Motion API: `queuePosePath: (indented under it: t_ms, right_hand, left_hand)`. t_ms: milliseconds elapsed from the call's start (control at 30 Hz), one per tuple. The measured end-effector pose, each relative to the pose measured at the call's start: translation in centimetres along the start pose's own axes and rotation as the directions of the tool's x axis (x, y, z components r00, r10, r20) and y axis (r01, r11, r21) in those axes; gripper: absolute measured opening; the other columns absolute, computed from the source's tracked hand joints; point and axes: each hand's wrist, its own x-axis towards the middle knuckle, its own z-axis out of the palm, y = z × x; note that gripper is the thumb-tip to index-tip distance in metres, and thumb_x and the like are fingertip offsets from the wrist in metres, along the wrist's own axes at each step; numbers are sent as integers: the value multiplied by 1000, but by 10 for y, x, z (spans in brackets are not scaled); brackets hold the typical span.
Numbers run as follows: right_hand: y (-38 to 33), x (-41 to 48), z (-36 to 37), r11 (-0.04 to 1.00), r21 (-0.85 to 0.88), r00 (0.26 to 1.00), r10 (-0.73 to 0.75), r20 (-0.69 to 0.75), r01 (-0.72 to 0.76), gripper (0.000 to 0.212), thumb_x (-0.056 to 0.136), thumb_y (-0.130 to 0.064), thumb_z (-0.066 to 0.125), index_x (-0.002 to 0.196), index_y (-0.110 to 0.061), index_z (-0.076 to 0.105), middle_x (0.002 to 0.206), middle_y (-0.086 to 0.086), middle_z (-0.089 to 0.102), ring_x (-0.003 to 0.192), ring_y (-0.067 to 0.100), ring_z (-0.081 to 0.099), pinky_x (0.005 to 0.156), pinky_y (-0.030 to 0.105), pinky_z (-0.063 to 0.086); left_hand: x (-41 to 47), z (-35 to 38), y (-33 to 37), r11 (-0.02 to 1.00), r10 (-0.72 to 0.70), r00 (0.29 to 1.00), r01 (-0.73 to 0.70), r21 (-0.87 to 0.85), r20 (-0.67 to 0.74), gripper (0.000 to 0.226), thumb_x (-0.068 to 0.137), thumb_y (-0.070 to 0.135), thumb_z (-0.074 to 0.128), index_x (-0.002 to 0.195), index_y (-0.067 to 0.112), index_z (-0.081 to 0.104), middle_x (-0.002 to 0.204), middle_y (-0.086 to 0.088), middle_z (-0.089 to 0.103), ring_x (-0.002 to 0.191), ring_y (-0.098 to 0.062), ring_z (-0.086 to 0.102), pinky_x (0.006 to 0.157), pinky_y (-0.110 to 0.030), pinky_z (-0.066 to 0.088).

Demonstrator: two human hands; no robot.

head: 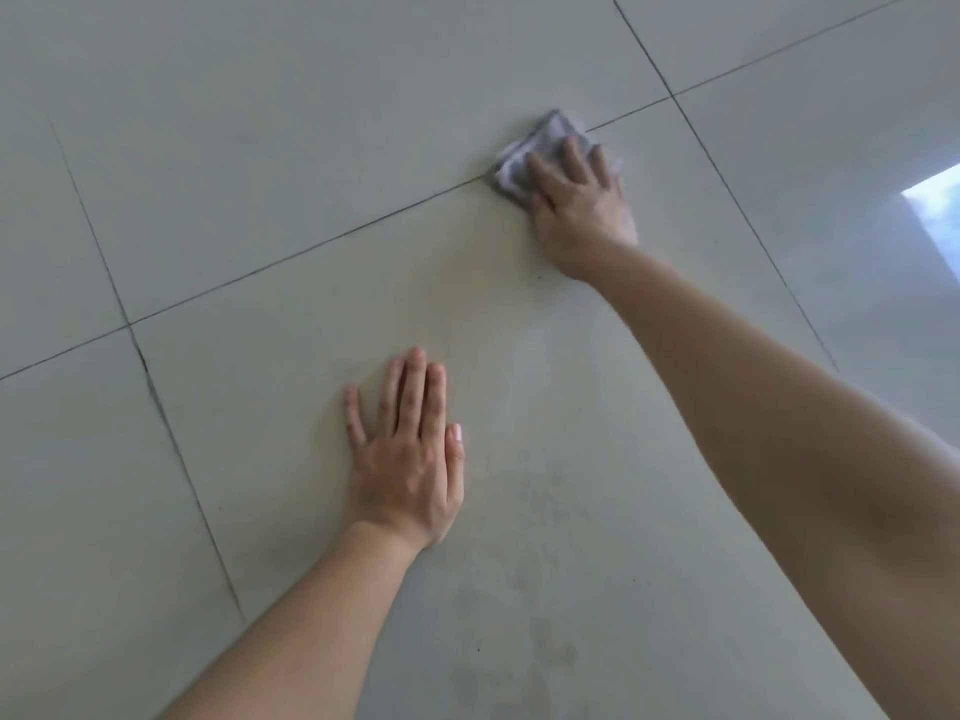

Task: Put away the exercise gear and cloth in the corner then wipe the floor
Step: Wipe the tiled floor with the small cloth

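Note:
A small grey wiping cloth (545,137) lies crumpled on the pale tiled floor (260,174), right on a grout line. My right hand (579,205) presses flat on top of it, fingers spread over the cloth, arm stretched far forward. My left hand (410,454) rests palm down on the floor nearer to me, fingers straight and holding nothing. No exercise gear is in view.
Large light tiles with dark grout lines fill the whole view. Faint dull smudges (535,641) mark the tile in front of me. A bright window reflection (935,200) shines on the floor at the right edge.

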Motion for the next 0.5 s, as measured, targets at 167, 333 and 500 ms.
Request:
queuePosePath:
  t_ms: [167,333,500]
  right_hand:
    - [-109,-45,50,657,-129,660,-688,301,743,50,105,-41,35,154,-39,28,167,4,10,154,32,4,124,44,0]
    - [14,15,14,793,-195,807,-591,-14,577,40,106,-39,37,144,-37,47,155,7,42,143,41,35,110,66,30]
    - [173,4,-48,890,12,889,456,-39,-456,57,101,-46,26,156,-36,20,167,7,6,152,34,5,123,52,4]
  left_hand:
    - [0,0,0,1000,-14,1000,14,-2,-7,61,95,33,35,149,5,39,157,-13,35,145,-32,31,113,-64,17]
    - [1,1,1,1000,4,1000,-4,4,-18,62,95,34,34,150,5,38,160,-12,29,147,-30,29,114,-64,16]
    - [1,3,0,1000,4,1000,-4,18,-19,62,96,36,32,150,6,38,161,-11,28,147,-29,27,116,-62,15]
